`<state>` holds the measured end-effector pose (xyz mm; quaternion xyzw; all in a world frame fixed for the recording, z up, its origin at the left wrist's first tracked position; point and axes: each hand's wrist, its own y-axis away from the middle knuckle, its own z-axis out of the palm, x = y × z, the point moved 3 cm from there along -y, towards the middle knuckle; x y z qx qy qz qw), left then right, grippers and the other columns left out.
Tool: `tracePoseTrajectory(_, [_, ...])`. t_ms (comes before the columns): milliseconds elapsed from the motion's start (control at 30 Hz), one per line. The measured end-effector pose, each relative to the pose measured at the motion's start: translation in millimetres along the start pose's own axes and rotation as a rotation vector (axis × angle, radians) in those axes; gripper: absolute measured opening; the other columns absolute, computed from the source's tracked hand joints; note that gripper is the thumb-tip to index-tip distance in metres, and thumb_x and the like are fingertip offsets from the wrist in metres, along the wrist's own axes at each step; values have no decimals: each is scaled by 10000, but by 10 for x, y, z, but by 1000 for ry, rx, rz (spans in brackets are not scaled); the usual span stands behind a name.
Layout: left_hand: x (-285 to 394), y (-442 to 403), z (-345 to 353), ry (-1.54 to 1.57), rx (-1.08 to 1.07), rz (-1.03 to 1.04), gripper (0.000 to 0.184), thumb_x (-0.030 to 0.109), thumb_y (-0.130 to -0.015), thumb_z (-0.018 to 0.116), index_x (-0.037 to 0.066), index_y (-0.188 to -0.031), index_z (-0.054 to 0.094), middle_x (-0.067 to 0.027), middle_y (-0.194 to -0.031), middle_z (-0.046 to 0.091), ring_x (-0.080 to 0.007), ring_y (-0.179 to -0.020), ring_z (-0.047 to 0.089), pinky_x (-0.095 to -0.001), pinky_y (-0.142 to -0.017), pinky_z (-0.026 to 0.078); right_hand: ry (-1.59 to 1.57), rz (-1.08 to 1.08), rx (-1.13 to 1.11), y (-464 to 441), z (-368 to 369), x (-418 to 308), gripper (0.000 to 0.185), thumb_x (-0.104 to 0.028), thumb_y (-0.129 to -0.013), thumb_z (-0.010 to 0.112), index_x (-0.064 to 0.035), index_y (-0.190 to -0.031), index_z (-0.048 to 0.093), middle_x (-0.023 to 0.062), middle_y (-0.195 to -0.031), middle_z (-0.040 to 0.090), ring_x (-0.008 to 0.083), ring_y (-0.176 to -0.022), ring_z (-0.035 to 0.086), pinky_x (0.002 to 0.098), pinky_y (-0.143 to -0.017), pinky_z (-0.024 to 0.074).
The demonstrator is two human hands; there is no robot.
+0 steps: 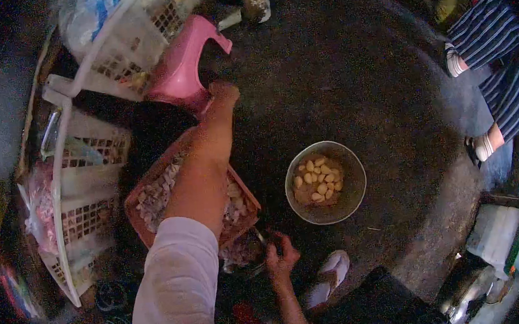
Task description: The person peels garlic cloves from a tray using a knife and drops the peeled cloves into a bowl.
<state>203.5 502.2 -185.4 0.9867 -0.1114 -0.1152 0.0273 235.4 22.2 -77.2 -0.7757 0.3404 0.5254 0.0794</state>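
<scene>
My left hand [224,93] reaches far forward, its fingers closed at the lower edge of a pink plastic stool [180,70] that is tilted on its side. Beneath my left forearm lies a reddish-brown rectangular basket [248,201] with many pale, purplish pieces that look like garlic or skins. Close to its near right corner, my right hand [281,256] is closed around a thin knife [260,235], whose blade points up and left. A round metal bowl [360,199] to the right holds several peeled, cream-coloured cloves [322,189].
White plastic crates [89,189] and a plastic bag [88,22] line the left side. At the upper right are a person's legs in striped trousers [488,28]. A light shoe [338,266] is near the bottom, and a white container [494,234] is at lower right.
</scene>
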Motion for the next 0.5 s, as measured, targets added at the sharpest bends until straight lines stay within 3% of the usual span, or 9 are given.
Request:
tracePoseTrajectory(200, [84, 139, -204, 122, 128, 113, 181, 173, -733, 511, 40, -818, 600, -126, -821, 594, -291, -810, 559, -453, -690, 432, -69, 114, -43, -68, -74, -21, 292, -45, -713, 568, -8, -1003, 565, 129, -888, 623, 196, -785, 605, 305, -712, 456])
tracePoseTrajectory(300, [231, 219, -450, 182, 223, 195, 169, 174, -714, 531, 32, -756, 614, -129, -763, 606, -309, -749, 585, -481, -631, 458, 46, -67, 30, -8, -62, -10, 305, -60, -718, 582, -5, -1017, 559, 147, -892, 622, 204, -784, 612, 308, -689, 465])
tracePoseTrajectory(333, [328, 250, -609, 191, 253, 231, 140, 152, -698, 544, 32, -733, 607, -125, -741, 603, -304, -727, 583, -484, -623, 455, 18, -17, 38, 20, -53, 39, 313, -83, -720, 590, -10, -1023, 558, 147, -899, 622, 207, -794, 613, 310, -698, 463])
tracePoseTrajectory(433, [698, 966, -1515, 492, -7, 417, 119, 130, -671, 577, 44, -744, 613, -131, -799, 618, -285, -727, 587, -483, -671, 455, -69, 144, 36, 115, -45, 79, 339, -148, -730, 610, -38, -1046, 554, 139, -935, 619, 223, -844, 607, 313, -781, 426])
tracePoseTrajectory(467, [811, 1136, -1537, 559, 13, 633, 180, 163, -654, 600, 73, -807, 633, -132, -850, 626, -262, -753, 593, -467, -777, 433, -95, 204, 26, 100, -59, 33, 347, -168, -735, 614, -55, -1057, 552, 128, -956, 616, 232, -875, 599, 311, -846, 391])
tracePoseTrajectory(500, [838, 1134, -1613, 560, 31, 648, 180, 163, -654, 600, 73, -807, 633, -132, -850, 626, -262, -753, 593, -467, -777, 433, -121, 262, 17, 93, -94, -34, 355, -187, -740, 618, -72, -1069, 550, 118, -977, 614, 241, -905, 591, 309, -910, 356])
